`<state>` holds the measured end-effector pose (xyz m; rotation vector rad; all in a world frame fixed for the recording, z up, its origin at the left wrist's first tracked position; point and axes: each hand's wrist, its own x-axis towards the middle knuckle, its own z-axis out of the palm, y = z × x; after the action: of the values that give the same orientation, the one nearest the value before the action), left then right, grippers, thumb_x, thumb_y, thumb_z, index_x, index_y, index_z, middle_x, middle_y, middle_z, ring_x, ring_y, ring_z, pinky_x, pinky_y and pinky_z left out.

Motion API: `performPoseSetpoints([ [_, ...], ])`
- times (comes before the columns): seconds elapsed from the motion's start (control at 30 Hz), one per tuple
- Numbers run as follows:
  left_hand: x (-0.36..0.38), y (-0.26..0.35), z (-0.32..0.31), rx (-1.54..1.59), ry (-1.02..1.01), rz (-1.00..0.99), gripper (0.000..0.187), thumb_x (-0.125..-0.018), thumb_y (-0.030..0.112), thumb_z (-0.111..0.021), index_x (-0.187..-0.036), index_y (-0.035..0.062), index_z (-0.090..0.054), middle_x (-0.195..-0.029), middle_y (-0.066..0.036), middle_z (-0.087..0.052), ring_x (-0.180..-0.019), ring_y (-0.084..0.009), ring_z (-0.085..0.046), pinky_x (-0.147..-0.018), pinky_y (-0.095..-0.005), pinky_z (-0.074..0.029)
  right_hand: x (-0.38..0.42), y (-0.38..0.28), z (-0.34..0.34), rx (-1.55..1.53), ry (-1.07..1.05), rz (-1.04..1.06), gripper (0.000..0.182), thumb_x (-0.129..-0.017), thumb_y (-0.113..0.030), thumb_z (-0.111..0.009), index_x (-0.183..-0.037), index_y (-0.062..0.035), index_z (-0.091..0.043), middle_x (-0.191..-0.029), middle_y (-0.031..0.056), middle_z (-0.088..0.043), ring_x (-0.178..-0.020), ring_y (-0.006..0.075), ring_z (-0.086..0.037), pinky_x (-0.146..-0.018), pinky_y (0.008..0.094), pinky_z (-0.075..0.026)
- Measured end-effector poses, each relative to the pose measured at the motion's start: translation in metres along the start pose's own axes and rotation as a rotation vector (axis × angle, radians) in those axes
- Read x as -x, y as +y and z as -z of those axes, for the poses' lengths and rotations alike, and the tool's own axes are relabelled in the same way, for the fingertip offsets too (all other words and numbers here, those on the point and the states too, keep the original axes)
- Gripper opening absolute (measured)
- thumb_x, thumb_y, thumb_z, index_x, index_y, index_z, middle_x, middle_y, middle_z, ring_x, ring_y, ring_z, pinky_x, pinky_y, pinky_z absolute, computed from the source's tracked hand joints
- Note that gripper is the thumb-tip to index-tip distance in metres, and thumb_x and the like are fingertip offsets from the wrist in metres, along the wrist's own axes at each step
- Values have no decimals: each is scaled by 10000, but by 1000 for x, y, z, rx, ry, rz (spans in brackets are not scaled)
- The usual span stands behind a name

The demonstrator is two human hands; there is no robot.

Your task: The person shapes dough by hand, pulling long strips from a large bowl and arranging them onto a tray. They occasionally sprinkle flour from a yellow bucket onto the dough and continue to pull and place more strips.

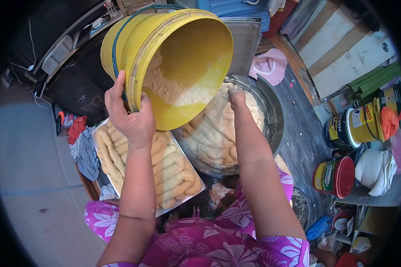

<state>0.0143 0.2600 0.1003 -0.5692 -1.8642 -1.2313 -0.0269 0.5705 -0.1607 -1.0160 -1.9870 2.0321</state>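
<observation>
My left hand point(131, 115) grips the near rim of a large yellow bucket point(116, 49), its thumb on the inside and fingers along the outside. The bucket is tilted with its mouth to the right, and pale, crumbly flour point(162, 80) lies along its inner wall. My right hand point(237, 99) is at a mass of dough point(216, 133) in a wide, dark metal basin point(278, 129), right of the bucket's mouth. Its fingers are hidden from view. Below the bucket, a white tray point(199, 186) holds several thick dough rolls point(176, 175) side by side.
Behind the basin lies a pink cap point(269, 66) near a propped grey panel point(240, 44). To the right stand a yellow paint bucket point(365, 122), a red-lidded tub point(345, 177) and a white cloth bundle point(374, 169). Clothes point(85, 153) lie left of the tray.
</observation>
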Motion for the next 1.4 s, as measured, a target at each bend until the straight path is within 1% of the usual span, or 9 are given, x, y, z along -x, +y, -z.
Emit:
performPoseSetpoints([
  [0.1, 1, 2, 2, 10, -25, -9, 548, -666, -138, -530, -1199, -9, -517, -989, -78, -511, -925, -162, -516, -854, -261, -407, -14, 13, 23, 119, -138, 141, 131, -761, -97, -582, -848, -16, -637, -729, 38, -575, -616, 148, -518, -535, 317, -411],
  [0.17, 1, 2, 3, 40, 41, -44, 568, -611, -90, -565, -1169, 17, -554, -907, -98, -535, -822, -211, -520, -765, -292, -424, 16, -15, 44, 177, 237, 229, 141, -772, -102, -578, -838, 7, -638, -735, 46, -593, -612, 145, -516, -525, 322, -407],
  [0.3, 8, 8, 8, 99, 48, -32, 573, -608, -98, -562, -1169, 18, -554, -912, -98, -536, -832, -212, -523, -774, -291, -425, 52, 12, 109, 800, -477, 180, 290, -700, -106, -610, -969, -11, -660, -855, 83, -654, -708, 184, -598, -636, 328, -486],
  [0.47, 15, 26, 13, 76, 12, -33, 575, -601, -92, -567, -1165, 17, -559, -918, -112, -545, -839, -227, -529, -780, -299, -425, 83, 15, 149, 847, -142, 317, 257, -708, -119, -643, -952, -43, -667, -942, 114, -670, -787, 247, -640, -735, 329, -489],
  [0.67, 23, 52, 17, 87, -37, -63, 556, -620, -85, -564, -1168, 13, -551, -908, -116, -535, -842, -228, -522, -784, -297, -419, 186, -153, 56, -79, -187, 786, 135, -842, -155, -572, -855, -21, -568, -754, 39, -564, -644, 121, -536, -585, 258, -452],
  [0.73, 28, 61, 19, 130, -87, -48, 531, -645, -80, -562, -1169, 5, -538, -941, -127, -540, -869, -230, -528, -808, -306, -415, 197, -176, 24, 490, -434, 787, 290, -843, -229, -606, -1031, -10, -586, -968, 104, -608, -920, 209, -583, -808, 322, -469],
  [0.8, 29, 76, 27, 116, -108, -78, 536, -639, -82, -565, -1167, 6, -538, -939, -128, -541, -866, -234, -529, -808, -311, -415, 158, -149, -14, 938, -116, 1194, 434, -805, -394, -599, -1043, -30, -608, -1062, 172, -607, -968, 299, -588, -889, 390, -441],
  [1.27, 32, 63, 18, 103, -97, -53, 551, -617, -89, -552, -1159, 10, -549, -905, -125, -528, -818, -249, -515, -780, -314, -420, 180, -105, -104, 1181, -393, 803, 328, -837, -326, -493, -994, -83, -648, -1033, 141, -629, -919, 308, -606, -824, 403, -473],
  [1.4, 24, 48, 7, 43, -1, 7, 525, -645, -96, -560, -1159, 13, -545, -914, -120, -521, -844, -245, -515, -789, -313, -418, 154, -104, -29, 1200, -247, 1234, 156, -755, -156, -562, -872, -97, -646, -905, 99, -647, -855, 261, -630, -698, 371, -502],
])
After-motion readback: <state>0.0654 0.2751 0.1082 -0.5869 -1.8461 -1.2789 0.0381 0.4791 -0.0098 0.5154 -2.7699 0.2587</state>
